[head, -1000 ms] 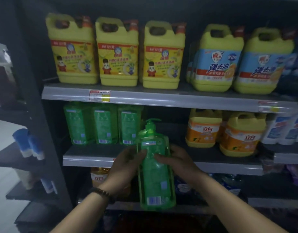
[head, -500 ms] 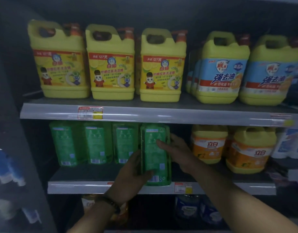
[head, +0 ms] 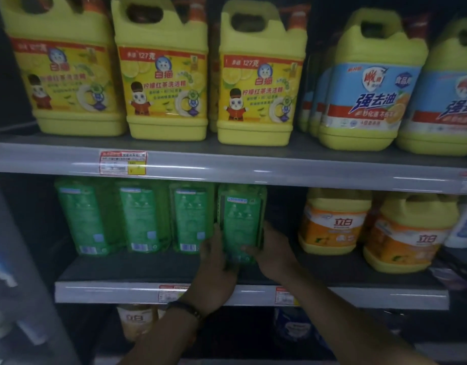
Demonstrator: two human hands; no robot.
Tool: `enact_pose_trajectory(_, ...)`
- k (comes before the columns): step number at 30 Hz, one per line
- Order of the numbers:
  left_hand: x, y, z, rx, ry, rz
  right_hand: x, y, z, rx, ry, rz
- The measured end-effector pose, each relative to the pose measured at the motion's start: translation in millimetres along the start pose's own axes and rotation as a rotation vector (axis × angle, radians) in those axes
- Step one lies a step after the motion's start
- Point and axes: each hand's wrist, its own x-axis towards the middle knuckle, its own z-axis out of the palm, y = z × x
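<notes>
The left hand (head: 214,263) and the right hand (head: 275,250) grip the green bottle (head: 240,217) low on its two sides, with fingers curled around it. The bottle stands upright on the middle shelf (head: 116,291), just beside three similar green bottles (head: 137,214). Yellow jugs (head: 163,75) stand on the shelf above.

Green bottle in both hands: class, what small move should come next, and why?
Probably slide the green bottle back a touch: left hand and right hand grip it upright on the shelf, its base slightly forward of the neighbouring green row.
</notes>
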Motion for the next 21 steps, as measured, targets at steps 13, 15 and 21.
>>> enact_pose_trajectory(13, -48, -36, -6, 0.174, 0.291, 0.392, 66, -3, 23, -0.105, 0.056, 0.148)
enact_pose_trajectory(15, -60, -43, -6, 0.167, 0.295, 0.412, 68, -3, 24, -0.115, 0.051, 0.158)
enact_pose_trajectory(21, -93, -79, -6, 0.233, 0.145, 0.334, 30, -16, 18, -0.124, 0.058, 0.196)
